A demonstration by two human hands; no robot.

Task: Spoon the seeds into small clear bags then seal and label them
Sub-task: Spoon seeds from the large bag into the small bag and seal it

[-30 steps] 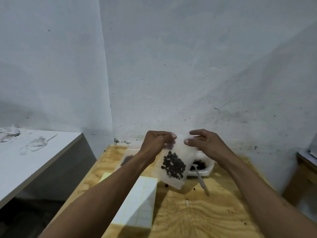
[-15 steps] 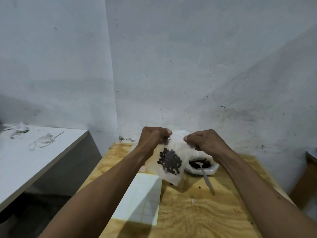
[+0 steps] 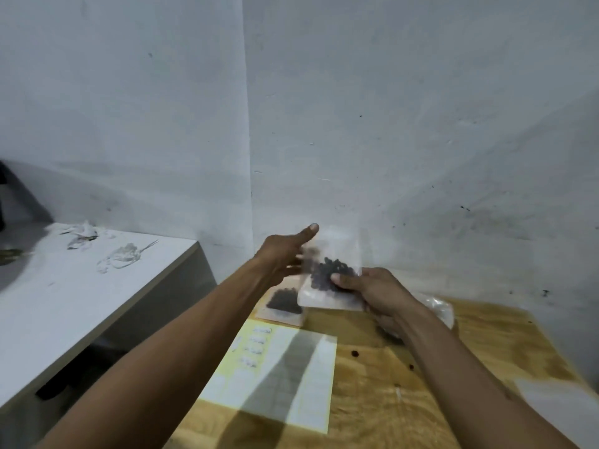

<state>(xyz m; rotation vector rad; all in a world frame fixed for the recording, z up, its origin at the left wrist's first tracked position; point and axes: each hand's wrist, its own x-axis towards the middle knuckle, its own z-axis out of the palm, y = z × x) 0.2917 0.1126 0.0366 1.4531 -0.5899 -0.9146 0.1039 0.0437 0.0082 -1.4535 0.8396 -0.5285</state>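
1. I see my right hand pinching a small clear bag of dark seeds, thumb on the near face over the seeds, the other fingers hidden behind the plastic.
2. The bag is up off the wooden tabletop, above its far edge and close to the white wall. The picture is blurred, so I cannot tell whether its top is sealed.
3. My left hand is just beside the bag's left edge with the thumb stuck out and up. The other fingers are blurred, and I cannot tell whether they touch the bag or grip anything.
4. A second bag with dark seeds lies flat on the tabletop, below and to the left of the held one.
5. A sheet of labels lies on the tabletop nearer to me, between my forearms, with marks on some labels near its far left corner.
6. A few loose dark seeds sit on the bare wood to the right of the sheet.
7. Crumpled clear plastic shows just behind my right wrist.
8. A white side table stands to the left, apart from the wooden one, with plastic scraps on it.
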